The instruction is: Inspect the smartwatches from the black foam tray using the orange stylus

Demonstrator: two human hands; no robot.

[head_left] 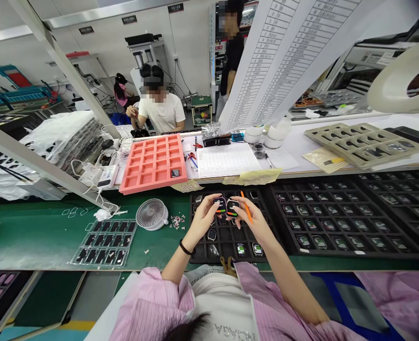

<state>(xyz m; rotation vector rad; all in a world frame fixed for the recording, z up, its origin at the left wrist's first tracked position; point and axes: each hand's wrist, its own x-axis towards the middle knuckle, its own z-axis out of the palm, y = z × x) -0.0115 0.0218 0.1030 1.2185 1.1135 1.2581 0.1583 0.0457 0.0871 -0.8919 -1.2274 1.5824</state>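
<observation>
My left hand (206, 211) grips a square smartwatch case (219, 205) with a lit screen. Beside it, my right hand (251, 219) holds a second smartwatch case (233, 208), its screen also lit, and an orange stick (246, 207) is tucked between the fingers. The two watches sit side by side, screens up, above a black foam tray (225, 245). Several watch cases lie in that tray's pockets, among them one with a green and white screen (241, 249). My hands hide part of the tray.
Larger black trays (328, 220) of watches stand to the right. At left are a small fan (151, 214), paper scraps (177, 222) and a clear plastic tray (104, 242). A pink foam tray (155, 162) overhangs the shelf. Printed sheets hang overhead; a person (161, 109) sits opposite.
</observation>
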